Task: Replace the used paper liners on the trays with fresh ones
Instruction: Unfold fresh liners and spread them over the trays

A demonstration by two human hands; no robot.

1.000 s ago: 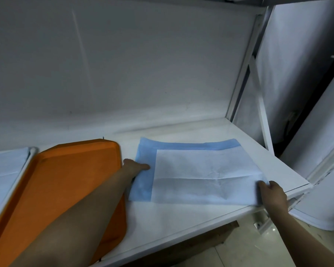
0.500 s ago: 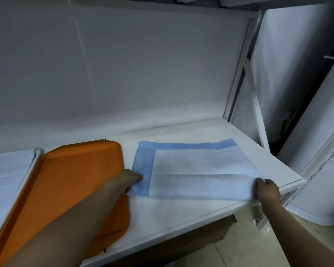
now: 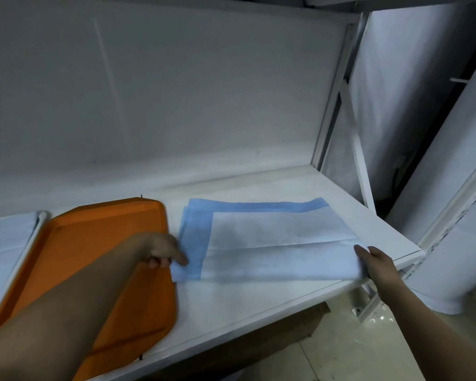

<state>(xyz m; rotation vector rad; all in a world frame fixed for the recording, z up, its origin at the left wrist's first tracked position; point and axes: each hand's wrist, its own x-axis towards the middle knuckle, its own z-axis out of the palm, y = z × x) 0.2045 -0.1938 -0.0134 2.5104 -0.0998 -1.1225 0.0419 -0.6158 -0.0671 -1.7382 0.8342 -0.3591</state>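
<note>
A stack of blue and white paper liners (image 3: 272,237) lies on the white counter (image 3: 231,303), just right of an orange tray (image 3: 99,259) that sits bare, with no liner in it. The top liner is a pale white sheet with a blue border showing along its far and left edges, and a crease runs across it from left to right. The left hand (image 3: 160,248) pinches the near left corner of that sheet, thumb on top and fingers curled under the edge, so the corner is lifted a little off the counter and reaches over the tray's right rim. The right hand (image 3: 377,262) grips the near right corner of the same sheet, fingers curled over the paper close to the counter's front right edge. Between the two hands the near edge of the liner hangs slightly raised, while its far part rests flat on the blue sheets beneath it. At the far left, beside the orange tray, another tray (image 3: 36,229) with a pale rim holds a white liner (image 3: 6,243). A white wall (image 3: 176,105) closes the back of the counter, and a white frame post (image 3: 333,105) stands at its right end.
</note>
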